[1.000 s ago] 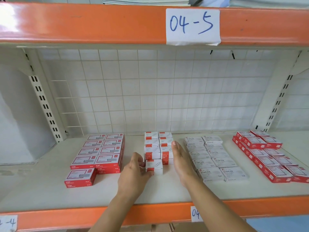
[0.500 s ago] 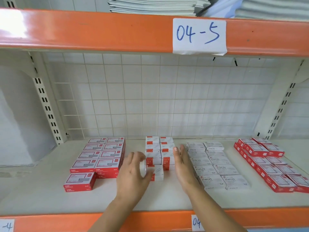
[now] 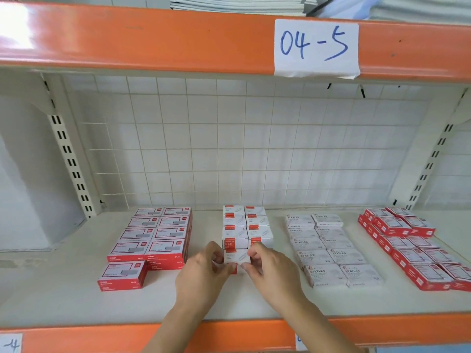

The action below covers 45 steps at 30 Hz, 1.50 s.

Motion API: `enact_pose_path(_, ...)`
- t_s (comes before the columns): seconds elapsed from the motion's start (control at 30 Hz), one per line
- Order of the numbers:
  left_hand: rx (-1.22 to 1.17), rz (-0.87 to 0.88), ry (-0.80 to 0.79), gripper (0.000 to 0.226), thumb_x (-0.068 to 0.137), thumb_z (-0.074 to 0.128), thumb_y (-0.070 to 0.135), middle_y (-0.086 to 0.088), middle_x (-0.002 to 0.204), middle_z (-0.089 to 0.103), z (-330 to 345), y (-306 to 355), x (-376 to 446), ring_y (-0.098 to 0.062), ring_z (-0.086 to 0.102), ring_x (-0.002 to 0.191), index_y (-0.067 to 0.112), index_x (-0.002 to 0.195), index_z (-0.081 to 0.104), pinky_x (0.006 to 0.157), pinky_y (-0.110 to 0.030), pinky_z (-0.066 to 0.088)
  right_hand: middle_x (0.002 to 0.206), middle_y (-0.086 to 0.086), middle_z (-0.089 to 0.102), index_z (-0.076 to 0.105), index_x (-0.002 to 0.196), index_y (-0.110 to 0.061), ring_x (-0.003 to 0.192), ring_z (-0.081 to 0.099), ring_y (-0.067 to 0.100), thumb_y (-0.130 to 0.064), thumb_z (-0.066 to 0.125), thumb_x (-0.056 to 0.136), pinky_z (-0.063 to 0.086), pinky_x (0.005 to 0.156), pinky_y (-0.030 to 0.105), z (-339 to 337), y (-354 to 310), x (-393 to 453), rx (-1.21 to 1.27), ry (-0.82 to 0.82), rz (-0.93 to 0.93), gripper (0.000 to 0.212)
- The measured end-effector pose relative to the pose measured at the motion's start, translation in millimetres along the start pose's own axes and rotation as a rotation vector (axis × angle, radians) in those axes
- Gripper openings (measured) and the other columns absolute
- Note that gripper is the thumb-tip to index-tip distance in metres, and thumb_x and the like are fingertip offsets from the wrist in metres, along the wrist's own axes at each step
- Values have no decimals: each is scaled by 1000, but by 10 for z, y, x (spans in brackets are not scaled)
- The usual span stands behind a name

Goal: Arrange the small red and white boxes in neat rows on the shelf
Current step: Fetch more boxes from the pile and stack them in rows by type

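handling notes, read left to right across the shelf point(image 3: 63, 296). at far left lie flat red staple boxes point(image 3: 155, 238) in two columns, with one short stack set forward and out of line. these are not your target.

your left hand point(image 3: 204, 273) has its fingers curled onto the left side of the front box point(image 3: 235, 257), a small white carton with a red band and a paper clip printed on top. your right hand point(image 3: 272, 273) pinches the right side of the same box, thumb low at the front, fingers above. both hands are closed on it; neither is spread open. whether the box rests on the shelf or is lifted slightly cannot be told.

the box sits at the front left of the red and white box block point(image 3: 247, 228), a two-column group in the middle of the shelf; the slot to its right looks unfilled.

expect a light, stiff cardboard carton with smooth printed faces, likely to slide easily on the painted board. grip the two short side walls, not the lid, since thin card may dent under pressure. push it square against the row behind.

further right lie white staples boxes point(image 3: 328, 248), then red-edged boxes point(image 3: 407, 248), angled.
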<state>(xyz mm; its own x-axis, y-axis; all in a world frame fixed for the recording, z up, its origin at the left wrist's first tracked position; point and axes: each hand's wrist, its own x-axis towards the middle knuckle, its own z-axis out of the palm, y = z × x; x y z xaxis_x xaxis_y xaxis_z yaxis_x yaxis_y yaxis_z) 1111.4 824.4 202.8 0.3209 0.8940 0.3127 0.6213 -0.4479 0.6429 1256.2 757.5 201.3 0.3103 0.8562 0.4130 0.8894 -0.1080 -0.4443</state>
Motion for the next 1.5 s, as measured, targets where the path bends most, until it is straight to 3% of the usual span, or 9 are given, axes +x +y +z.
enact_pose_path(0.3, 9, 14, 7, 27, 78, 70, 45, 14, 77, 57, 19, -19, -2, -8, 58, 71, 30, 84, 49, 52, -23, 38, 94, -12, 67, 57, 103, -27, 90, 61, 7, -43, 57, 88, 45, 70, 27, -21, -8, -15, -30, 9, -19, 22)
enact_pose_path(0.47, -405, -42, 77, 36, 85, 55, 49, 8, 108, 57, -42, 57, 158, -13, 56, 99, 22, 109, 53, 77, -25, 43, 85, -15, 60, 63, 96, -20, 75, 57, 1, -26, 64, 88, 43, 60, 23, -183, 47, 155, 247, 452, 73, 10)
enact_pose_path(0.63, -881, -452, -167, 72, 90, 21, 67, -2, 152, 32, -51, 337, 609, -24, 31, 139, 23, 147, 28, 115, -44, 22, 151, -3, 33, 32, 146, -22, 139, 31, 14, -51, 37, 96, 21, 110, 28, -213, 130, 683, 885, 80, 517, 57)
enact_pose_path(0.77, -1043, -437, -441, 74, 86, 6, 72, -8, 121, 64, 28, 391, 756, -24, 62, 109, 30, 124, 52, 103, -40, 41, 153, 7, 30, 42, 141, -30, 140, 30, 28, -74, 29, 85, 28, 111, 53, -76, 154, 840, 956, -123, 716, 72)
enact_pose_path(0.93, -960, -414, -470, 81, 85, 8, 73, -8, 117, 67, 120, 358, 806, -28, 63, 108, 23, 120, 61, 104, -51, 41, 149, -4, 29, 37, 143, -24, 130, 37, 17, -62, 29, 93, 39, 95, 36, -90, 52, 851, 892, -124, 681, 64)
enact_pose_path(1.03, -892, -384, -455, 79, 86, 7, 71, -7, 125, 63, 88, 381, 789, -28, 59, 114, 24, 131, 52, 104, -47, 40, 155, -2, 21, 32, 145, -28, 142, 20, 20, -63, 25, 93, 24, 111, 41, -89, 79, 827, 843, -139, 640, 63)
enact_pose_path(1.13, -677, -285, -63, 61, 93, 24, 60, -1, 143, 44, 120, 470, 719, -23, 43, 131, 25, 142, 34, 106, -43, 37, 156, -6, 23, 25, 148, -30, 145, 15, 16, -62, 29, 92, 17, 117, 43, -113, 150, 762, 748, -23, 499, 64)
enact_pose_path(1.23, -517, 31, 175, 28, 93, 50, 37, 9, 120, 53, 178, 703, 515, -9, 47, 115, 25, 119, 52, 88, -26, 40, 134, -8, 51, 46, 134, -23, 126, 43, 10, -41, 48, 95, 34, 105, 30, -292, 321, 631, 609, 220, 332, 43)
enact_pose_path(1.5, 75, 382, -221, 30, 84, 62, 37, 9, 116, 53, 816, 1328, -239, -13, 44, 111, 27, 111, 59, 93, -24, 35, 83, -15, 62, 66, 92, -16, 81, 58, 7, -15, 63, 86, 40, 69, 19, -1026, 1196, -52, 92, 172, 86, 7)
